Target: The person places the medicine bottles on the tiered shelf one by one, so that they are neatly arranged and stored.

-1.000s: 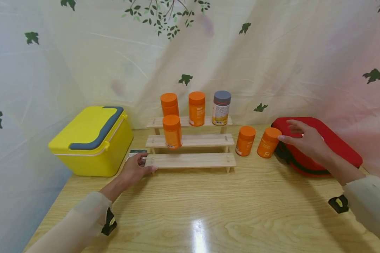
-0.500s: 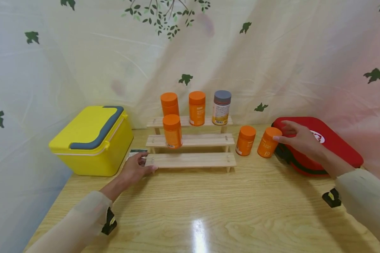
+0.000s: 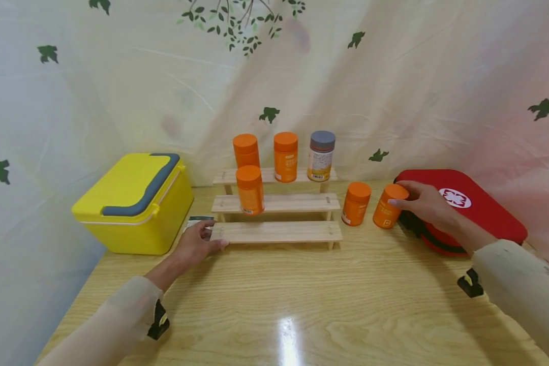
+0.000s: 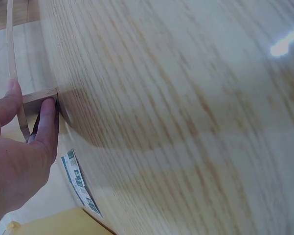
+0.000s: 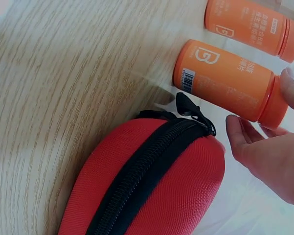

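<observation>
My left hand [image 3: 195,245] grips the left end of the lowest step of a three-tier wooden display rack [image 3: 274,232]. In the left wrist view, the thumb presses one side of the wood and a finger [image 4: 48,115] lies along its short leg. Over on the right, my right hand [image 3: 427,203] has its thumb and fingers around the cap of an upright orange pill bottle [image 3: 386,212] standing on the table. The right wrist view shows the thumb [image 5: 293,90] at the cap and the fingers on its opposite side. A second orange pill bottle [image 3: 354,208] stands just left of it.
Two orange bottles and a grey-capped bottle [image 3: 321,157] stand on the top tier; another orange bottle [image 3: 250,193] is on the middle tier. A red zippered first-aid case [image 3: 466,203] lies beside my right hand. A yellow box [image 3: 132,203] and a small printed card [image 3: 197,220] are at left.
My right hand has moved left, from the bottle's edge to around its cap, uncovering the case's white emblem. The left hand and the bottles have stayed in place.
</observation>
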Demonstrator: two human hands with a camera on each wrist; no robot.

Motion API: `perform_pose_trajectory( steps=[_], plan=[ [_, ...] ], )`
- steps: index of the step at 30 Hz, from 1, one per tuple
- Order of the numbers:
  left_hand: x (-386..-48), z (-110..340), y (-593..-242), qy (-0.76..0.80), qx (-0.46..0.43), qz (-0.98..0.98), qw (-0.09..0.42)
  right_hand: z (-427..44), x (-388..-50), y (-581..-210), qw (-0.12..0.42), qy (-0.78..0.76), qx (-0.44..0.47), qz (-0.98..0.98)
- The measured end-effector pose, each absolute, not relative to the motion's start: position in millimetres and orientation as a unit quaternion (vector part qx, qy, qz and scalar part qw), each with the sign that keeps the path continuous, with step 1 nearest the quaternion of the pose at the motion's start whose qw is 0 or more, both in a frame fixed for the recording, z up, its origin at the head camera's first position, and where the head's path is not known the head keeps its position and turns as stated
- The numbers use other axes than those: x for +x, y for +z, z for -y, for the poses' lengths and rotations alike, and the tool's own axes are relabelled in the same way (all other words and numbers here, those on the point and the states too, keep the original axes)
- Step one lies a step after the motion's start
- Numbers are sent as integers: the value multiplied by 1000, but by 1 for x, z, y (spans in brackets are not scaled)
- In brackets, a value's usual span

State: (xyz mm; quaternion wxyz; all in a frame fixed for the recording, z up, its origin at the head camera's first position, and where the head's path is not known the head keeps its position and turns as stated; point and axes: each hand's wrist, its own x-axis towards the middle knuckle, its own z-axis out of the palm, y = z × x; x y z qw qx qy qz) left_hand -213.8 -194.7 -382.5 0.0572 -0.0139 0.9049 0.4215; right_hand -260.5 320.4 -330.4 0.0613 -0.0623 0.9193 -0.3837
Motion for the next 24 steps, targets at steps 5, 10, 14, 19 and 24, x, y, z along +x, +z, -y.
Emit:
perform_pose_trajectory(
  steps=[5, 10, 14, 19, 24],
  plan=[
    [-215, 195, -384, 423, -15, -904, 58, -319, -260, -332, 55, -385, -64, -919],
    [-215, 196, -384, 423, -12, -904, 57, -320, -259, -335, 41, -376, -68, -923],
    [-215, 196, -385, 424, -9, -904, 53, -323, -255, -334, 31, -358, -78, -930],
    [-215, 196, -385, 424, -7, -904, 52, -327, -246, -331, 33, -354, -89, -930],
    [-216, 196, -385, 426, -7, -903, 53, -330, -231, -320, 21, -359, -96, -928]
  ],
)
